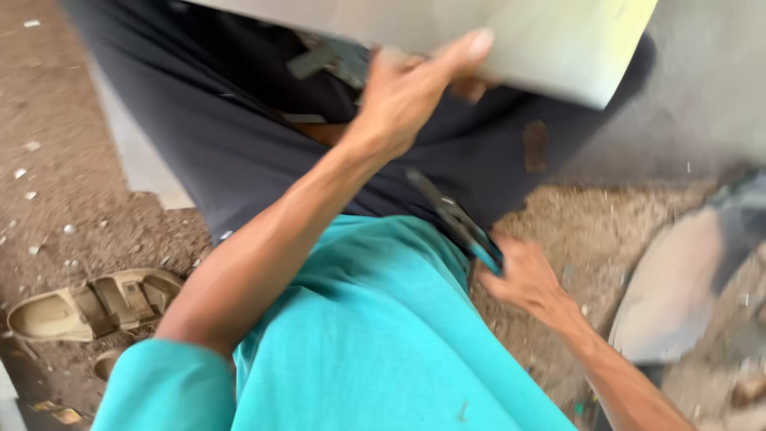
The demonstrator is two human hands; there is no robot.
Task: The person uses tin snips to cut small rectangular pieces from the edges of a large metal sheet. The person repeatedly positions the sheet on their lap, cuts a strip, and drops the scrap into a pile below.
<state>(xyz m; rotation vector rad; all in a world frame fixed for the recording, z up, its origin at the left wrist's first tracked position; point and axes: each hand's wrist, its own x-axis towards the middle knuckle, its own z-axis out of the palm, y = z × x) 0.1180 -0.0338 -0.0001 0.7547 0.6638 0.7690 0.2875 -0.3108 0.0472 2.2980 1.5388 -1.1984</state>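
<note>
- You've got no packages, labels, signs or screens anywhere in this view: nothing boxed, wrapped, tagged, posted or lit up.

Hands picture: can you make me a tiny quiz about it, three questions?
1. True or false: the left hand grips the edge of a pale flat sheet.
2. What does the right hand hold? A) a dark tool with teal handles B) a cup C) a rope
3. What lies on the dirt ground at the left?

Key: 1 true; 2 A; 3 a tan sandal.
</note>
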